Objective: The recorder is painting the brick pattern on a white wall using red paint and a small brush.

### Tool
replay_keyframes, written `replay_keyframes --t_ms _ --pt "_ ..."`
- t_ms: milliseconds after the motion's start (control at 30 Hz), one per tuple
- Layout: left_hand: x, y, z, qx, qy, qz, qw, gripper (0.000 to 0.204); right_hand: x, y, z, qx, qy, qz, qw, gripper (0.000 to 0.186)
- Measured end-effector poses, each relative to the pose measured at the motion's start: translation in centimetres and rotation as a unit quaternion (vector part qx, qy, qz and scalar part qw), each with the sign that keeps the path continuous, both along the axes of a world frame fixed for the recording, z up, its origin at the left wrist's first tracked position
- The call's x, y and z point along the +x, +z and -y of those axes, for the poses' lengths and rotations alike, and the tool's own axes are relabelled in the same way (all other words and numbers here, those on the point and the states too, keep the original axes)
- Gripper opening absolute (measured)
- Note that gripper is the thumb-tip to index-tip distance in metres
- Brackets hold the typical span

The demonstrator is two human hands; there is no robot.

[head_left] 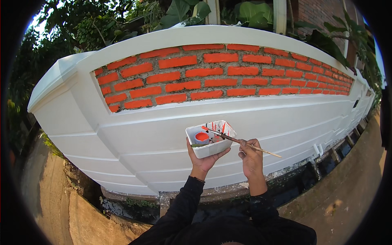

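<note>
My left hand (203,161) holds up a white plastic tub (209,151) from beneath, its fingers round the side and bottom. Inside the tub stands a small cup of orange paint (201,137), and red-orange streaks mark the inner wall. My right hand (251,159) pinches a thin paintbrush (231,139) by its wooden handle. The brush lies slantwise over the tub, its orange-coated bristles above the paint cup. Beyond my hands, a panel of bricks (208,72) painted bright orange, with grey mortar between them, is set into a white wall (155,126).
A dark drainage ditch (286,194) runs along the foot of the wall. Bare brown ground (94,220) lies at the lower left and a paved strip (339,204) at the right. Large leafy plants (255,14) rise behind the wall. A short white pipe (318,150) sticks out low on the right.
</note>
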State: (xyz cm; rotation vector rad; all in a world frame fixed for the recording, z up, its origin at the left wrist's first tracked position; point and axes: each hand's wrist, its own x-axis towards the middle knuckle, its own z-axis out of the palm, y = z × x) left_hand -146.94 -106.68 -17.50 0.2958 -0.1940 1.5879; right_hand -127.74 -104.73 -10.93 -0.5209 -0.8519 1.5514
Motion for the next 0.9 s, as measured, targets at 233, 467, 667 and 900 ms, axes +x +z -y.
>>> replay_keyframes --t_ms 233,467,667,900 --pt "0.0 0.5 -1.3 -0.010 0.027 -0.017 0.999 0.106 -0.8 -1.1 -1.1 0.017 0.038 -0.075 0.996 0.020" --pt "-0.3 0.3 -2.4 -0.012 0.043 -0.033 0.998 0.106 -1.9 -1.1 -2.1 0.053 -0.008 -0.031 0.998 0.020" --pt "-1.0 -0.9 -3.2 -0.007 0.031 0.000 0.999 0.104 -3.1 -1.8 -3.6 -0.078 0.042 -0.061 0.994 0.018" --pt "-1.3 -0.5 -4.2 0.005 0.056 -0.019 0.998 0.105 -4.2 -3.2 -5.1 -0.186 0.130 -0.201 0.953 0.021"
